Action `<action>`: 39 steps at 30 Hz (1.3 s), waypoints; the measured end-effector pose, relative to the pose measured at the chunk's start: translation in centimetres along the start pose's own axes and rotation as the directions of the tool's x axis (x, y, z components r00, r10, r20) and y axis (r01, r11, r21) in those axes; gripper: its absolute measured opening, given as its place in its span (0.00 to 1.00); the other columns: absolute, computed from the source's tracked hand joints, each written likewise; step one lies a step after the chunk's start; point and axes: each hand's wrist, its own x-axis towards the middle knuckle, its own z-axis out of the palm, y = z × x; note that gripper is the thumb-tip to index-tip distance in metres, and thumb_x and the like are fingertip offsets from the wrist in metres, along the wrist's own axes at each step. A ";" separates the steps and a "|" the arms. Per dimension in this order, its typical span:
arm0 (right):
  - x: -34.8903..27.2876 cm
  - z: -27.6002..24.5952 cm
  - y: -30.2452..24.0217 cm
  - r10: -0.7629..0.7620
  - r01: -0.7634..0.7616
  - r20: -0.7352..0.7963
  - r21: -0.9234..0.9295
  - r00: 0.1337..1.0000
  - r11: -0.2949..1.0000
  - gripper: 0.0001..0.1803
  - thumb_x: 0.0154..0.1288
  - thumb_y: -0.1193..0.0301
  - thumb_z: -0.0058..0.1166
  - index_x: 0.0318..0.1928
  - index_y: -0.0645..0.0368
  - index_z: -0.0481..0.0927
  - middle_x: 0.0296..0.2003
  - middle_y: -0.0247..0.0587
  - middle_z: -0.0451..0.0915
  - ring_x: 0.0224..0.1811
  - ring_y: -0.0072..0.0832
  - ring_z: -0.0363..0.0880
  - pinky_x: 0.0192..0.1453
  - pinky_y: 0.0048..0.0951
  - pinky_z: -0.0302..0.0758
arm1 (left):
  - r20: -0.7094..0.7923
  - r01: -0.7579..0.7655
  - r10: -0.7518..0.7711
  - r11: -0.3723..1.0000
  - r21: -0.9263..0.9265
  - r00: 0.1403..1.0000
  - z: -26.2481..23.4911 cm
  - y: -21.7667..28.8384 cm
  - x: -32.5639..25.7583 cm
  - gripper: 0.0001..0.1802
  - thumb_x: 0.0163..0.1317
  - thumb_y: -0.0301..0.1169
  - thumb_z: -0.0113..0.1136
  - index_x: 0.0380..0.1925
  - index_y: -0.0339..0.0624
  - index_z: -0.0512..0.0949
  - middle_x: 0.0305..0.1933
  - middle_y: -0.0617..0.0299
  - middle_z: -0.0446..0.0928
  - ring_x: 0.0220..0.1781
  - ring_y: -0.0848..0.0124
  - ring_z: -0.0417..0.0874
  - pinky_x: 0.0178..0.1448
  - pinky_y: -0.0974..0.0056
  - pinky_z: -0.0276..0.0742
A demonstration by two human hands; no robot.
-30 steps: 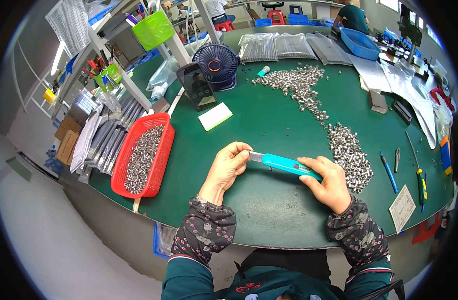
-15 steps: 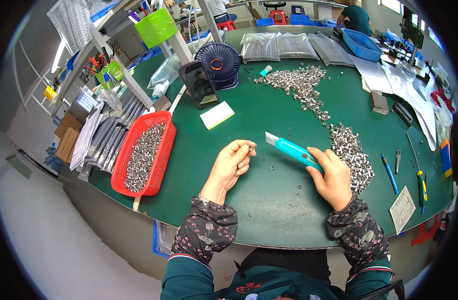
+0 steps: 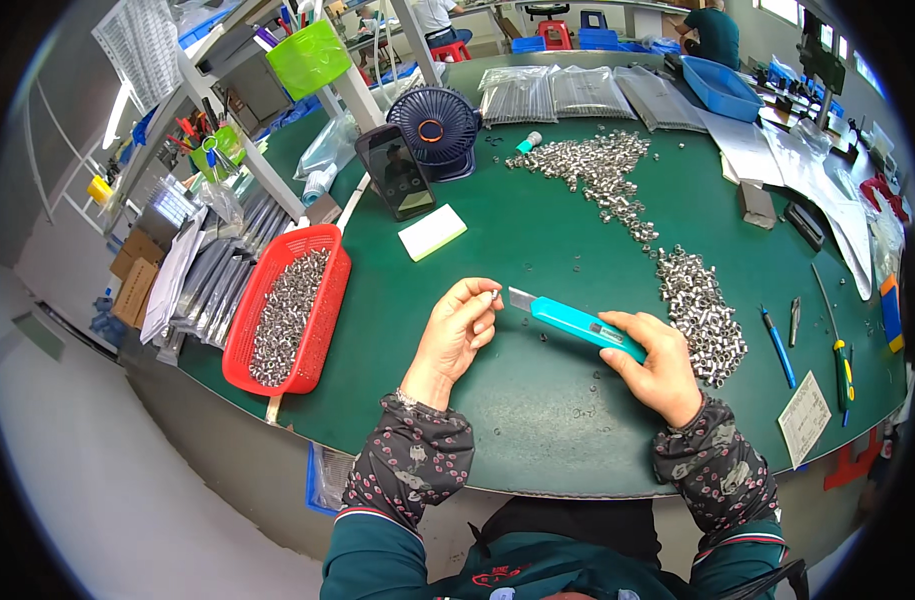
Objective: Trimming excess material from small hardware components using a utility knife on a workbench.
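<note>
Your right hand (image 3: 662, 365) has its fingers clamped round the teal cutter (image 3: 582, 322) above the green table (image 3: 567, 450); your left hand (image 3: 449, 335) has thumb and fingertips pinched on 1 small metal ring (image 3: 495, 295), just beside the blade tip. Red basket (image 3: 333, 310) with metal parts sits left, 1 loose metal-ring pile (image 3: 699, 315) right, dark fan (image 3: 432, 132) farther off.
</note>
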 end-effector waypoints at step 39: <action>-0.1 0.1 -0.1 -0.064 0.061 -0.048 -0.072 0.997 0.996 0.18 0.46 0.71 0.57 0.42 0.55 0.76 0.22 0.41 0.70 0.21 0.35 0.71 0.25 0.30 0.68 | -0.041 -0.009 0.013 0.996 0.088 0.999 0.1 -0.1 0.0 0.09 0.61 0.29 0.48 0.38 0.35 0.71 0.31 0.62 0.71 0.18 0.85 0.60 0.16 0.81 0.55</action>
